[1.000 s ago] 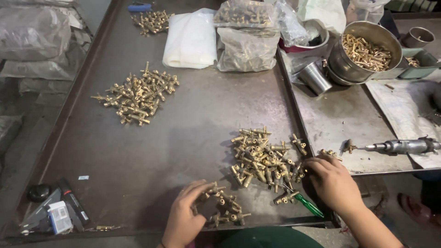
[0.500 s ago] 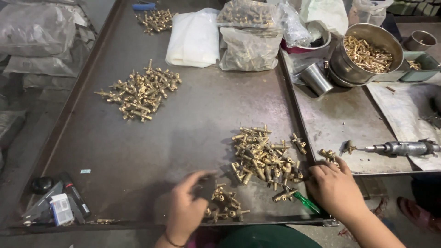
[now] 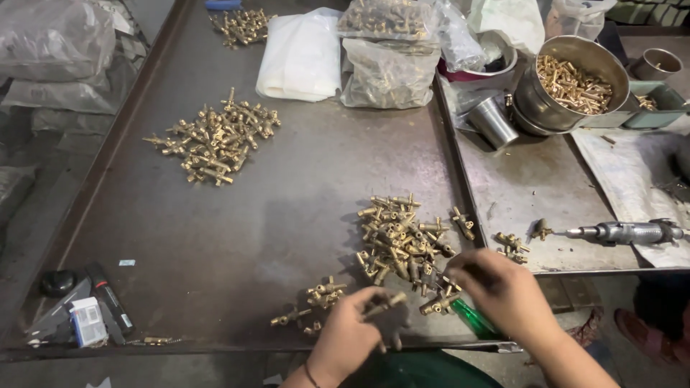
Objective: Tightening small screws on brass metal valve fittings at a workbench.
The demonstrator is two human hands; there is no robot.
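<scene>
My left hand (image 3: 348, 332) is low at the tray's front edge, its fingers closed on a brass fitting (image 3: 382, 305) that sticks out to the right. A small group of brass fittings (image 3: 316, 300) lies just left of it. My right hand (image 3: 503, 291) reaches into the near side of the middle pile of brass fittings (image 3: 399, 237), fingers curled on the parts; whether it grips one is hidden. A green-handled tool (image 3: 474, 320) lies under that hand at the tray's edge.
A second pile of fittings (image 3: 215, 140) lies at mid left on the dark metal tray (image 3: 287, 194). Plastic bags (image 3: 388, 68) sit at the back. To the right stand a metal bowl of brass parts (image 3: 568, 82), a steel cup (image 3: 492, 122) and a pneumatic tool (image 3: 625, 231).
My left hand has lifted off the small group of fittings and now holds one piece. My right hand has slid left to the front of the middle pile.
</scene>
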